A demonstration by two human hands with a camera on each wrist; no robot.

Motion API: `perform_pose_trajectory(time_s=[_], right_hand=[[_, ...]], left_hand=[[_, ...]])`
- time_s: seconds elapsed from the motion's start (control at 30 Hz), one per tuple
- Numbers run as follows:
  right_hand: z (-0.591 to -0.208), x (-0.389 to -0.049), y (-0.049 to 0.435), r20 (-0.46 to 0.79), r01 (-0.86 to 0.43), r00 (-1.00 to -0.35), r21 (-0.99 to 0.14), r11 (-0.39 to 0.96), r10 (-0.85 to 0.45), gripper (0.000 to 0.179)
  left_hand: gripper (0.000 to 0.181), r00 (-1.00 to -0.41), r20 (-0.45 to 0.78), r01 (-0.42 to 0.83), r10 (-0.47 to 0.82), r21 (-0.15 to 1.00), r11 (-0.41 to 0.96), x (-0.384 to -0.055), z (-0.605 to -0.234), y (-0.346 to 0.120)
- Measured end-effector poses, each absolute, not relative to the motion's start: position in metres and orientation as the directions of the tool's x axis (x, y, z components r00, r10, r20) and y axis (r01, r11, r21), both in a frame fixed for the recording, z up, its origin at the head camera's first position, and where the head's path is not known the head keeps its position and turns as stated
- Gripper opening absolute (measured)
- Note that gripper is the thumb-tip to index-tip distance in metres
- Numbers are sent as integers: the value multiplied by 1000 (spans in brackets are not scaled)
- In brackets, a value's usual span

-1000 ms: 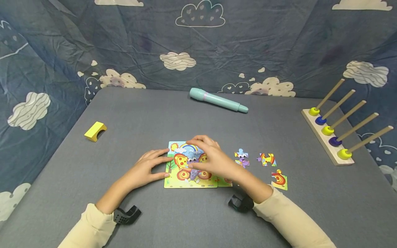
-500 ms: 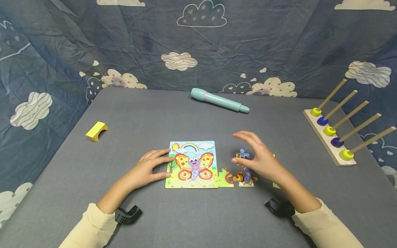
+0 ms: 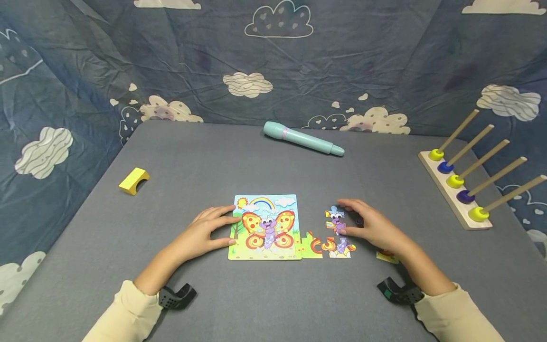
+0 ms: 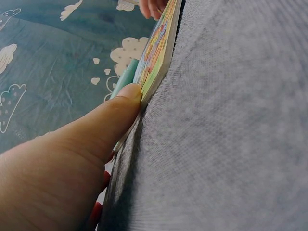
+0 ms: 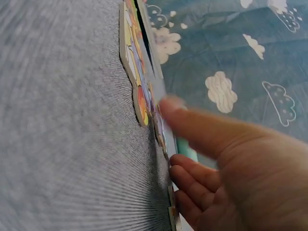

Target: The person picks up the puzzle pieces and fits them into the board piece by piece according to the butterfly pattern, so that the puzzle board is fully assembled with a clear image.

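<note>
We had the flat square butterfly puzzle board (image 3: pixel 265 228) on the grey fabric tabletop (image 3: pixel 239 304), left grip (image 3: pixel 198 233) relaxed at its left edge, fingers spread, thumb touching, probably to steady it. Right grip (image 3: pixel 376 230) was unclenched, fingers and thumb apart around the blue-and-purple cartoon-face jigsaw piece (image 3: pixel 336 216); we couldn't tell whether the thumb touched it. Green-and-yellow flat corner piece (image 3: pixel 309 249) sat right beside the board's right edge, likely for easy reach

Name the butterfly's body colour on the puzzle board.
Purple; the butterfly's body shows best in the head view.
</note>
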State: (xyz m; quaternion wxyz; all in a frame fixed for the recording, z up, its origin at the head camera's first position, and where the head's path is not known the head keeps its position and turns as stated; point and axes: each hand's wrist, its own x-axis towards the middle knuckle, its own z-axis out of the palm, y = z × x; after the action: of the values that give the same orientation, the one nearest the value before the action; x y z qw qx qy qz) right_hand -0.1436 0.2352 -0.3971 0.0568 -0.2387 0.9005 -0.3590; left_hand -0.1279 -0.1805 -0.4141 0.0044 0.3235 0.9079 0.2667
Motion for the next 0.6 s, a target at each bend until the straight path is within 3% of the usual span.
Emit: perform_pose_trajectory(time_s=[0.33, 0.6], right_hand=[[-398, -143, 233, 65, -452, -868, -514, 729, -492, 56], [-397, -142, 231, 119, -453, -877, -530, 716, -466, 54]], left_hand=[[50, -791, 166, 585, 589, 489, 648, -127, -413, -180], [50, -789, 167, 587, 592, 488, 646, -127, -413, -180]])
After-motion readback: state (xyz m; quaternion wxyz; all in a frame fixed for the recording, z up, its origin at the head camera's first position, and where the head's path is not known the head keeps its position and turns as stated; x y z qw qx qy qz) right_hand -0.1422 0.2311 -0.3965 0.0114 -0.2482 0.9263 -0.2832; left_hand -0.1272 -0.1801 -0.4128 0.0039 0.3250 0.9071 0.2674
